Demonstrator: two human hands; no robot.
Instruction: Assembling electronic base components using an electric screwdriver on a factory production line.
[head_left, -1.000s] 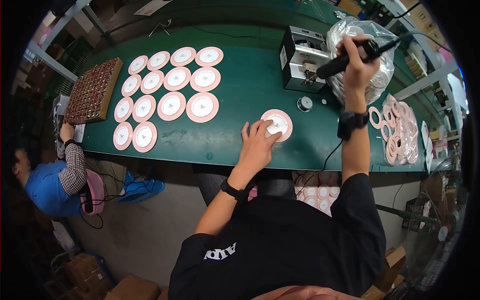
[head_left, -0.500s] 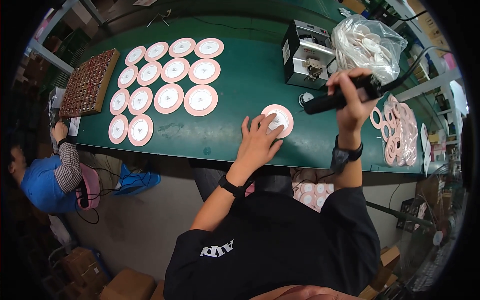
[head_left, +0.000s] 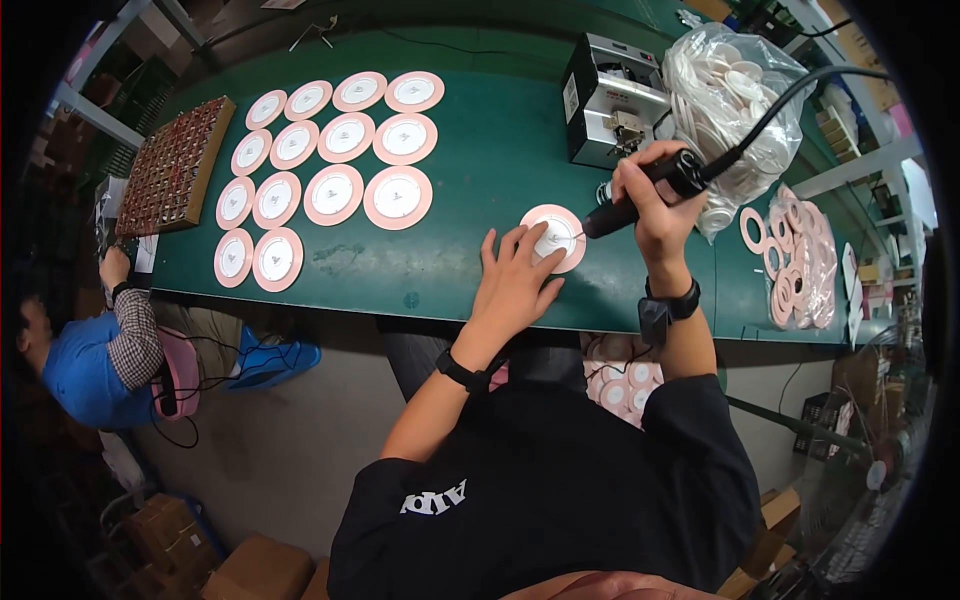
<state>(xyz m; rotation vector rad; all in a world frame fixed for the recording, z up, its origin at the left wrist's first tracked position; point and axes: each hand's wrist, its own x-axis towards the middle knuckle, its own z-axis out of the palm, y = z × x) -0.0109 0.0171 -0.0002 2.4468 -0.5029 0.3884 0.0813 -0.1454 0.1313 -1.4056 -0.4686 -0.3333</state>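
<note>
My left hand (head_left: 517,272) lies with its fingers spread on a round white disc with a pink rim (head_left: 567,227), pressing it to the green table. In my right hand (head_left: 655,205) is a black corded electric screwdriver (head_left: 612,216), wrapped by my fingers. Its body tilts down to the left, and the tip reaches the disc's right side; whether it touches a screw is too small to tell. Behind the screwdriver stands a black and silver screw feeder (head_left: 612,100), a small round part beside it being partly hidden by my hand.
Rows of similar pink-rimmed discs (head_left: 333,194) lie at the left. Beyond them stands a compartmented box (head_left: 172,165), near a co-worker in blue (head_left: 95,370). A clear bag of white discs (head_left: 735,100) sits at back right, with a bag of pink rings (head_left: 800,260) nearer.
My right hand has brought the electric screwdriver left and down, so its tip is now at the disc. My left hand has stayed on the disc.
</note>
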